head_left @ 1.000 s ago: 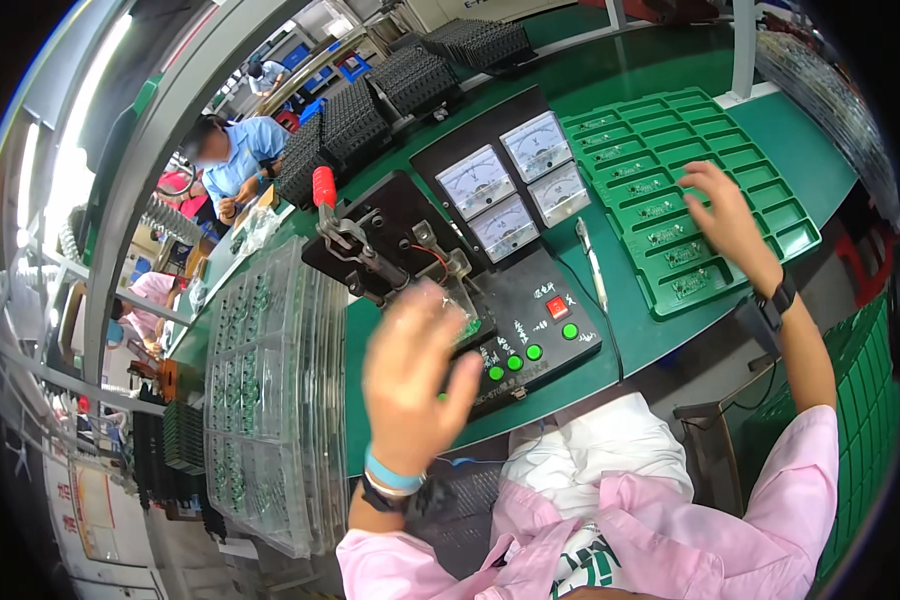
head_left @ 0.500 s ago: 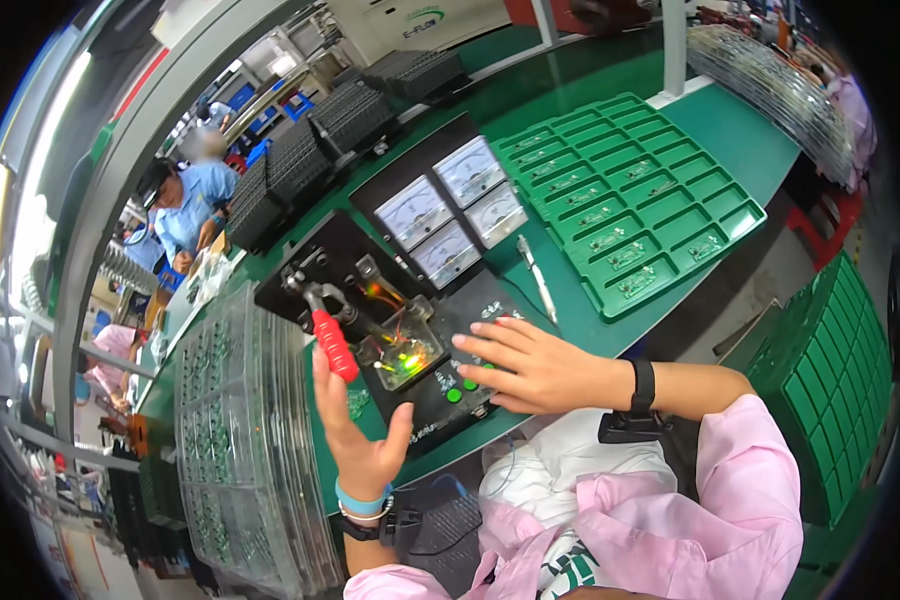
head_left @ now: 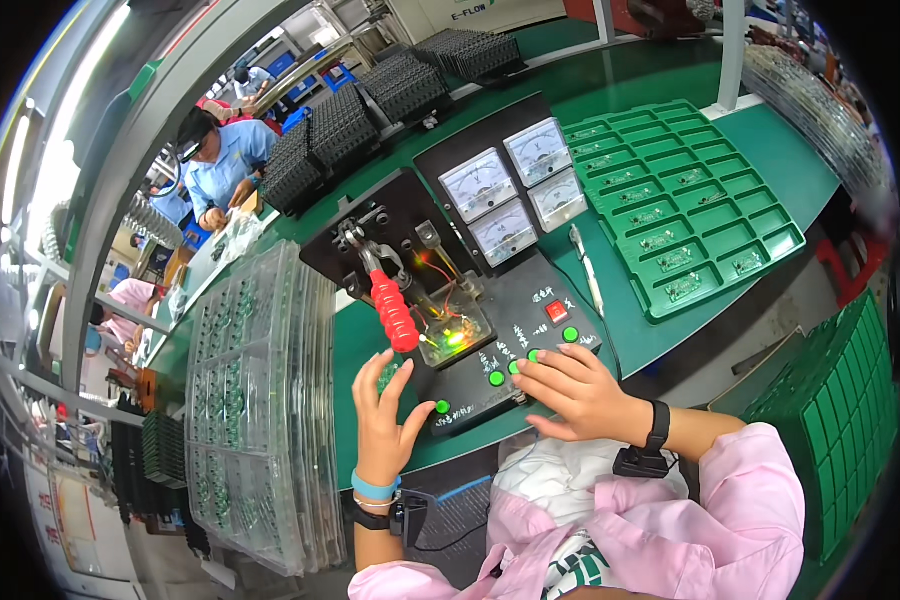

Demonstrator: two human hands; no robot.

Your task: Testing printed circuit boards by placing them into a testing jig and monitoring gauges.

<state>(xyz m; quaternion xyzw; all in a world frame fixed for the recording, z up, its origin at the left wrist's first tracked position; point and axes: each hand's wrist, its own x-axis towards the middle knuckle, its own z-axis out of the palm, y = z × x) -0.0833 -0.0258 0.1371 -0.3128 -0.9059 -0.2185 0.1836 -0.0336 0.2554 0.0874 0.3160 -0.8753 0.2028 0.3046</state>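
My left hand [head_left: 380, 425] is open at the left front of a black test fixture [head_left: 470, 408]. Its fingers are apart and slightly bent, just below the red lever handle [head_left: 394, 315] and clear of it. Beside those fingertips, a small green circuit board [head_left: 388, 377] lies partly hidden on the table. My right hand [head_left: 580, 398] spreads over the fixture's front, fingertips at a row of green push buttons [head_left: 497, 379], some of them covered. Under the clamp, lights glow yellow-green in a clear holder [head_left: 456, 341]. Four analog meters [head_left: 478, 184] stand behind, pointers too small to read.
Right of the fixture lie a white pen [head_left: 587, 272] and a green compartment tray [head_left: 705, 255] with several circuit boards. Clear trays [head_left: 260, 400] are stacked at left, green trays [head_left: 820, 430] at lower right. A co-worker [head_left: 225, 165] sits beyond at far left.
My left hand has come down away from the red lever handle. My right hand has drawn back from the panel's middle to the front buttons. The whole view has shifted.
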